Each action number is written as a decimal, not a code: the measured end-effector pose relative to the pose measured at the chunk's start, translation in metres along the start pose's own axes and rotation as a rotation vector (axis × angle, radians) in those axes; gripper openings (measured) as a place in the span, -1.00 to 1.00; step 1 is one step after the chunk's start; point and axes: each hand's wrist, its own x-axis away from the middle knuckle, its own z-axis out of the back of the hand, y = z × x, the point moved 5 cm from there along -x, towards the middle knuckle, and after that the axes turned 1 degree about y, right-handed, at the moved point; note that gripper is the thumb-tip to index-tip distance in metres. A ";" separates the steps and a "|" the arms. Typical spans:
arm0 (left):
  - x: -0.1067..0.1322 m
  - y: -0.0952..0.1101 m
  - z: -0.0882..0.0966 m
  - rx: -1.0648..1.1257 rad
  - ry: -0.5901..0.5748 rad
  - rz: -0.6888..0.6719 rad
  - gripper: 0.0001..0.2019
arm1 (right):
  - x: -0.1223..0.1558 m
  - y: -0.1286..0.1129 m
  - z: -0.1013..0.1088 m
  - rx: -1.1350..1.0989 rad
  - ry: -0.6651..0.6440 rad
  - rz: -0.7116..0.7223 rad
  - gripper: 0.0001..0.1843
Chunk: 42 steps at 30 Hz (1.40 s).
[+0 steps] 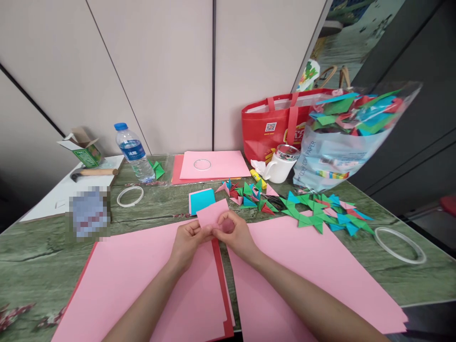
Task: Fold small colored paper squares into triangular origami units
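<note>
Between my two hands I hold a small pink sheet of paper (213, 212), raised over the gap between large pink sheets. My left hand (189, 241) pinches its lower left edge. Fingers of my right hand (236, 235) are closed on its lower right part, thumb close to the left thumb. Just behind the held sheet lies a small stack of blue paper (202, 200). Large pink sheets (153, 280) with a red sheet beneath lie under my left forearm; more large pink sheets (302, 270) lie under the right one.
Folded paper pieces (254, 194) and green star-like rings (309, 213) lie at right. Behind stand a white mug (280, 166), a red bag (265, 133) and a clear bag of paper pieces (331, 152). A water bottle (133, 154), hammer (94, 173) and tape roll (130, 196) are at left.
</note>
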 end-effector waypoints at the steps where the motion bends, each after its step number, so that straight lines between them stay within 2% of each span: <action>1: 0.000 0.000 0.000 0.000 0.008 0.003 -0.67 | 0.000 0.000 0.000 -0.005 -0.007 -0.004 -0.88; 6: -0.001 0.000 0.004 0.020 0.070 0.028 -0.68 | -0.001 0.002 -0.001 -0.077 -0.050 -0.038 -0.87; 15: -0.003 0.006 0.010 0.005 0.126 0.008 -0.67 | -0.002 0.010 -0.007 -0.250 -0.196 -0.091 -0.64; 18: -0.005 0.010 0.017 -0.059 0.177 -0.021 -0.62 | -0.002 0.009 -0.009 -0.251 -0.260 -0.046 -0.52; 22: -0.005 0.019 0.024 -0.261 0.270 -0.090 -0.55 | -0.003 0.003 -0.008 -0.295 -0.324 0.008 -0.39; 25: -0.003 0.026 0.024 -0.357 0.320 -0.178 -0.40 | -0.003 -0.001 -0.006 -0.244 -0.308 0.044 -0.45; 28: -0.001 0.030 0.025 -0.326 0.370 -0.234 -0.32 | -0.002 -0.002 -0.007 -0.183 -0.280 0.066 -0.56; 30: -0.001 0.030 0.024 -0.258 0.359 -0.245 -0.32 | -0.002 0.000 -0.008 -0.191 -0.274 0.047 -0.61; 32: -0.002 0.029 0.020 -0.192 0.291 -0.246 -0.34 | -0.002 0.004 -0.008 -0.211 -0.250 0.023 -0.64; 36: -0.002 0.028 0.013 -0.153 0.162 -0.239 -0.55 | -0.005 0.007 -0.003 -0.207 -0.187 0.020 -0.67; 39: -0.003 0.025 0.015 -0.211 0.182 -0.184 -0.74 | -0.006 0.005 0.000 -0.159 -0.165 0.029 -0.71; 42: -0.003 0.023 0.016 -0.234 0.177 -0.112 -0.77 | -0.006 0.003 0.002 -0.134 -0.162 0.022 -0.73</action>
